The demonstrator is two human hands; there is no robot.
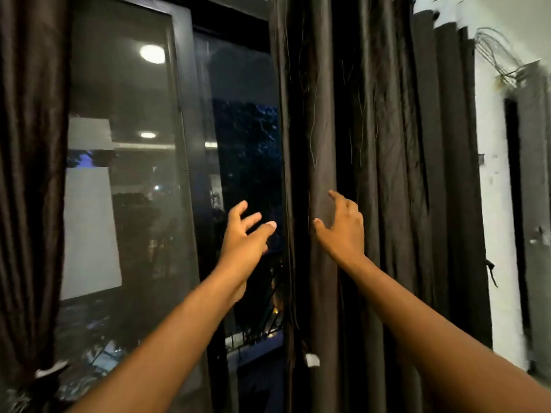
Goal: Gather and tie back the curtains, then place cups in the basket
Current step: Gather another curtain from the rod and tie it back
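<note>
A dark brown curtain (387, 174) hangs in deep folds on the right side of the window. My right hand (343, 231) reaches against its front fold with fingers spread, touching the fabric without gripping it. My left hand (244, 239) is raised just left of the curtain's edge, in front of the glass, fingers spread and holding nothing. A second dark curtain (29, 174) hangs at the far left; it looks bunched near the bottom left corner. No cups or basket are in view.
The window (128, 189) has a dark frame (185, 144) and reflects room lights; outside it is night. A white wall (498, 204) with loose wires (501, 58) lies to the right of the curtain. A small white tag (312, 360) hangs low on the curtain's edge.
</note>
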